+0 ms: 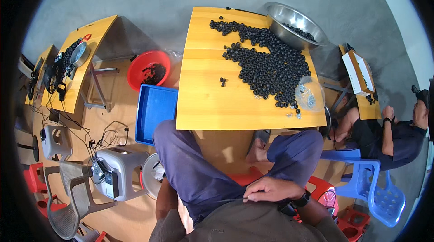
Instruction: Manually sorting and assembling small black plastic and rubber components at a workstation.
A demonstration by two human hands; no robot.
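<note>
My right hand rests on my lap at the edge of my grey shirt, a black watch on its wrist. Its fingers are pinched on a thin dark strip that points left across my purple trousers. My left forearm hangs down beside my left thigh, and its hand is hidden behind the leg. In front of my knees stands a yellow wooden table with a big heap of small black rings on its right half. Two loose rings lie apart near the middle.
A steel bowl with rings sits at the table's far right corner, and a clear bag of small metal parts lies at the near right. A blue crate and red basin stand to the left. Another person sits to the right on a blue chair.
</note>
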